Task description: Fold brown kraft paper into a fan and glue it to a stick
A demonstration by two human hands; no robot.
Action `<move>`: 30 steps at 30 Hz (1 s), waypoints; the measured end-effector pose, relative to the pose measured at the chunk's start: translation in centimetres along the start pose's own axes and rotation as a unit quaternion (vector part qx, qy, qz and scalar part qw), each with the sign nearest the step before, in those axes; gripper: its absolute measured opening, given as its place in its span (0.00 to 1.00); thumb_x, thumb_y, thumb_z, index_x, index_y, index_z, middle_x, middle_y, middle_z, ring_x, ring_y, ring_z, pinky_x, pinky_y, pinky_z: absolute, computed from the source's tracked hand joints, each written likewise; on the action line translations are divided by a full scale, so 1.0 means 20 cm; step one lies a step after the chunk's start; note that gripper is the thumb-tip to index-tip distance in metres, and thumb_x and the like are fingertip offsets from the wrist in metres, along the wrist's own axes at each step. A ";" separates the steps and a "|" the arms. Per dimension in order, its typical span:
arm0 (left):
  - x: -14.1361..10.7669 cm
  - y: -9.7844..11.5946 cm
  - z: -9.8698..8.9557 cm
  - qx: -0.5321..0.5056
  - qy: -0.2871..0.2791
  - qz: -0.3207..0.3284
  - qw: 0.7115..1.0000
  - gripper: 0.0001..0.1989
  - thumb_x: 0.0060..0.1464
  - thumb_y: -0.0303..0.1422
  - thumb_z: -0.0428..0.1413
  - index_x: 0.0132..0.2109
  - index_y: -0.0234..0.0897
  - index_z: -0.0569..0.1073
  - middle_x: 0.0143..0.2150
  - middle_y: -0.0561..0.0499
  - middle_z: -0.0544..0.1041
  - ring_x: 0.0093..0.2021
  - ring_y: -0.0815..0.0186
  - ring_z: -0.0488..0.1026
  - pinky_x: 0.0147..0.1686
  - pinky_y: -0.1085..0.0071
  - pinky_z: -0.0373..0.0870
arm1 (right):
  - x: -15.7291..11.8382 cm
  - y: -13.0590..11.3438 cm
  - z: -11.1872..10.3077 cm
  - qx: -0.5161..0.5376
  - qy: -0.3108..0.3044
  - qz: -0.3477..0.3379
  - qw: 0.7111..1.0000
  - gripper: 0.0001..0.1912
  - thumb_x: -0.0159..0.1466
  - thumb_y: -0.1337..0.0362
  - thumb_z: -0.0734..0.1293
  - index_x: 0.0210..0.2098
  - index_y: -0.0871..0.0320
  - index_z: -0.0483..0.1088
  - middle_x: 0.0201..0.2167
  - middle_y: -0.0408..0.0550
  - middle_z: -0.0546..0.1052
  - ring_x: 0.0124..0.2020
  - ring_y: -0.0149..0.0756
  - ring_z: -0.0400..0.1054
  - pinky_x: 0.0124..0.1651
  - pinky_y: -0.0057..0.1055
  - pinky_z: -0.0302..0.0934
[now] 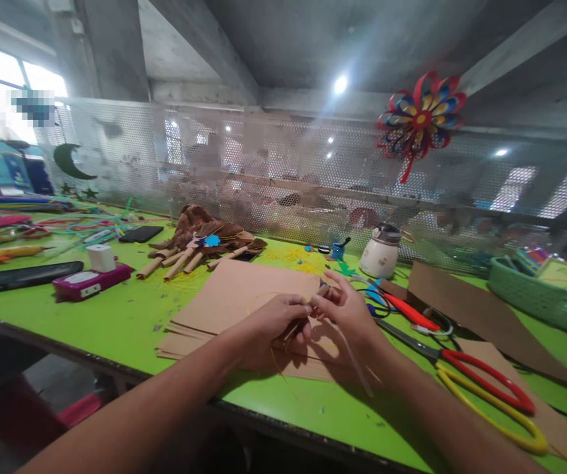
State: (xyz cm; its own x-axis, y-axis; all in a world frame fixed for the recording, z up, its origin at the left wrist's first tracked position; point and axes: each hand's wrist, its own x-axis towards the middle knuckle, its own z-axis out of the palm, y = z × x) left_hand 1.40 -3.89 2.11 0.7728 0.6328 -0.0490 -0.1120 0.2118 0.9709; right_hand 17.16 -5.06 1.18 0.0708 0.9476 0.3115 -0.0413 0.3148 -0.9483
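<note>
Above a stack of brown paper sheets (244,289), my left hand (281,319) and my right hand (345,306) meet fingertip to fingertip. Curled fingers of the left hand close around a small brown piece (291,331), mostly hidden, its kind unclear. Thin yellow threads hang around this hand. The right hand's thumb and index finger pinch something at the same spot, too small to name. A pale narrow strip (355,362) trails below the right hand. Right of it lie large scissors (485,382) with red and yellow handles.
Brown paper rolls (179,261) lie behind the stack. A white-bodied jar (381,253) and a blue paint pot (337,250) stand at the back. On the left are a purple power strip (91,283) and phone (141,234); a green basket (535,296) is right.
</note>
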 end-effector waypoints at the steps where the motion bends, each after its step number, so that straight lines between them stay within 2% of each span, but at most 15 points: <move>1: 0.00 0.00 0.00 -0.002 -0.002 0.001 1.000 0.11 0.52 0.37 0.51 0.38 0.34 0.67 0.20 0.54 0.67 0.15 0.70 0.65 0.19 0.68 0.68 | 0.00 0.00 0.00 -0.010 0.002 -0.008 1.000 0.40 0.48 0.61 0.71 0.56 0.59 0.53 0.21 0.38 0.70 0.22 0.31 0.66 0.26 0.29 0.61; 9: -0.01 0.01 0.00 -0.014 -0.026 0.006 1.000 0.07 0.52 0.34 0.51 0.36 0.35 0.67 0.20 0.55 0.66 0.16 0.70 0.65 0.19 0.67 0.68 | -0.02 -0.04 0.02 -0.017 0.007 -0.016 1.000 0.39 0.48 0.64 0.70 0.57 0.60 0.53 0.21 0.37 0.70 0.20 0.29 0.63 0.24 0.28 0.60; 13: -0.01 0.01 0.00 -0.016 -0.030 -0.002 0.999 0.06 0.52 0.34 0.50 0.35 0.35 0.66 0.20 0.55 0.66 0.15 0.70 0.63 0.19 0.67 0.68 | -0.02 -0.07 0.01 0.018 -0.011 0.001 1.000 0.39 0.50 0.60 0.69 0.58 0.60 0.52 0.20 0.37 0.70 0.20 0.29 0.65 0.24 0.27 0.60; 18: -0.01 0.00 -0.01 -0.038 -0.024 -0.007 0.999 0.07 0.52 0.33 0.51 0.37 0.35 0.66 0.21 0.54 0.67 0.16 0.71 0.64 0.20 0.69 0.68 | -0.01 -0.06 -0.02 0.035 0.009 0.024 0.999 0.37 0.52 0.56 0.67 0.57 0.62 0.52 0.19 0.38 0.70 0.19 0.31 0.66 0.23 0.29 0.61; 24: -0.01 0.01 0.00 -0.011 -0.021 -0.026 0.999 0.09 0.51 0.35 0.52 0.37 0.34 0.66 0.22 0.53 0.69 0.18 0.70 0.66 0.23 0.66 0.69 | 0.00 -0.03 -0.03 -0.011 0.021 0.006 1.000 0.34 0.53 0.57 0.66 0.56 0.62 0.53 0.18 0.38 0.69 0.18 0.31 0.65 0.22 0.29 0.61; 28: -0.01 0.02 0.02 0.009 0.015 -0.009 1.000 0.12 0.51 0.38 0.54 0.38 0.33 0.67 0.24 0.51 0.70 0.23 0.69 0.69 0.26 0.69 0.70 | 0.00 -0.02 -0.02 -0.067 0.022 -0.044 0.997 0.30 0.57 0.59 0.63 0.56 0.61 0.55 0.18 0.38 0.68 0.18 0.30 0.63 0.23 0.29 0.60; 30: -0.01 0.02 0.02 0.015 0.014 -0.007 1.000 0.13 0.52 0.40 0.53 0.38 0.33 0.67 0.25 0.51 0.71 0.23 0.69 0.69 0.26 0.68 0.70 | -0.01 -0.01 -0.01 -0.100 0.017 -0.064 0.993 0.28 0.58 0.59 0.63 0.55 0.61 0.56 0.17 0.37 0.66 0.18 0.29 0.62 0.22 0.28 0.59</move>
State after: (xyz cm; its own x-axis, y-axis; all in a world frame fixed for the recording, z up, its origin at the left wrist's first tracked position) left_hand 1.54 -4.20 2.64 0.7563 0.6506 -0.0684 -0.0826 0.1987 0.9766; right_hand 17.30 -5.24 1.35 0.0969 0.8970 0.4314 0.1692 0.4123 -0.8952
